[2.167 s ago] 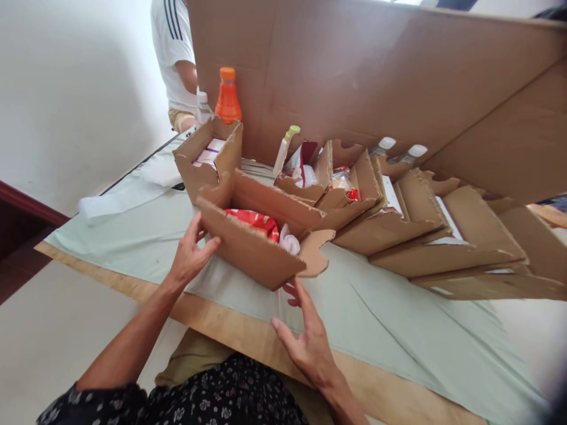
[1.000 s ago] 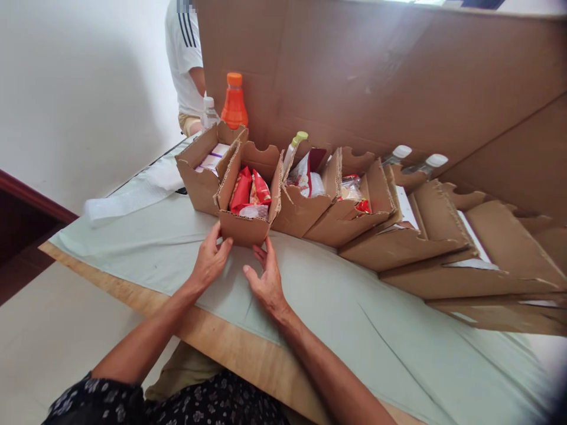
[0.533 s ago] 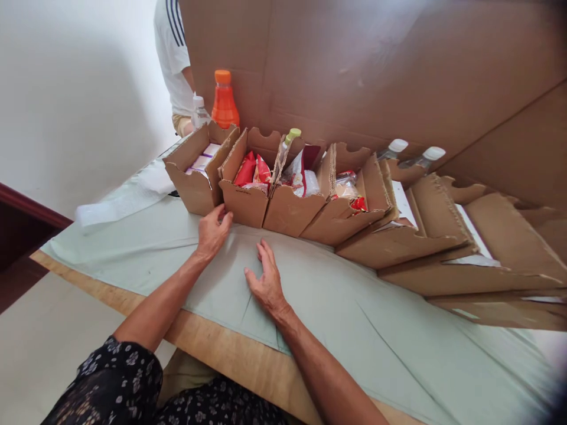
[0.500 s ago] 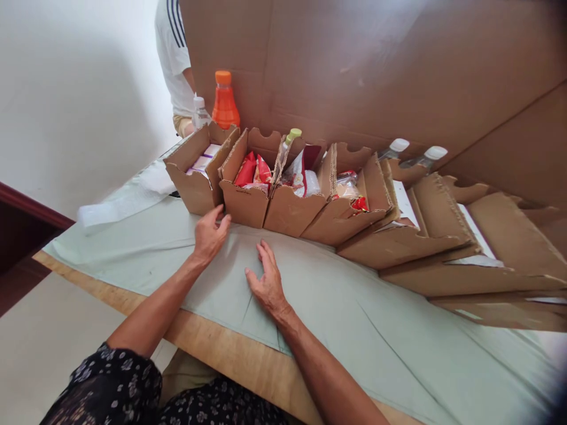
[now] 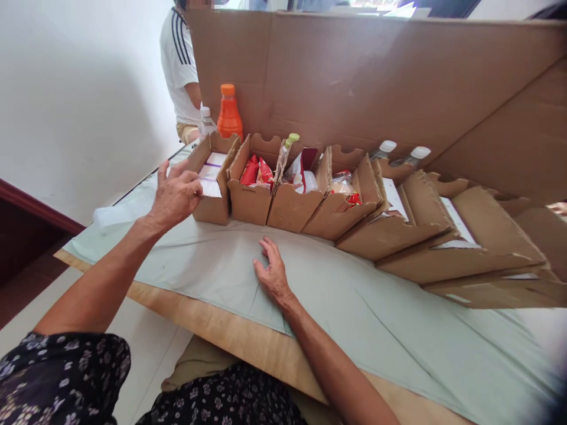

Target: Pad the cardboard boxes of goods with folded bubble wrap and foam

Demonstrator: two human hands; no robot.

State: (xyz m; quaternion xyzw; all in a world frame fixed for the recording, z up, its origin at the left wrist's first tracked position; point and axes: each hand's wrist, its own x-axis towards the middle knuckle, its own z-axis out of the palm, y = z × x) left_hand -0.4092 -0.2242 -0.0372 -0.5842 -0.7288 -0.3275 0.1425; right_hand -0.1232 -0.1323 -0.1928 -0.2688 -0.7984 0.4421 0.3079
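Note:
My left hand (image 5: pixel 175 195) is at the near left corner of the leftmost cardboard bin (image 5: pixel 211 211), its fingers bent and apart with nothing seen in them. Whether the fingertips touch the bin I cannot tell. White boxes with purple edges (image 5: pixel 210 172) lie inside that bin. My right hand (image 5: pixel 272 271) rests on the pale green cloth (image 5: pixel 319 277), fingers loosely spread and holding nothing. In front of it stand bins with red packets (image 5: pixel 257 171) and a white-and-maroon packet (image 5: pixel 301 171).
More cardboard bins (image 5: pixel 411 248) run to the right. Behind the row stand an orange bottle (image 5: pixel 229 115), clear bottles with white caps (image 5: pixel 385 147) and a tall cardboard panel (image 5: pixel 345 77). Clear plastic wrap (image 5: pixel 117 215) lies at left. A person in a white shirt (image 5: pixel 177 65) sits beyond.
My left hand has moved left and up, from the bin's front base to its near left corner. My right hand stays on the cloth. The camera view has tilted up somewhat.

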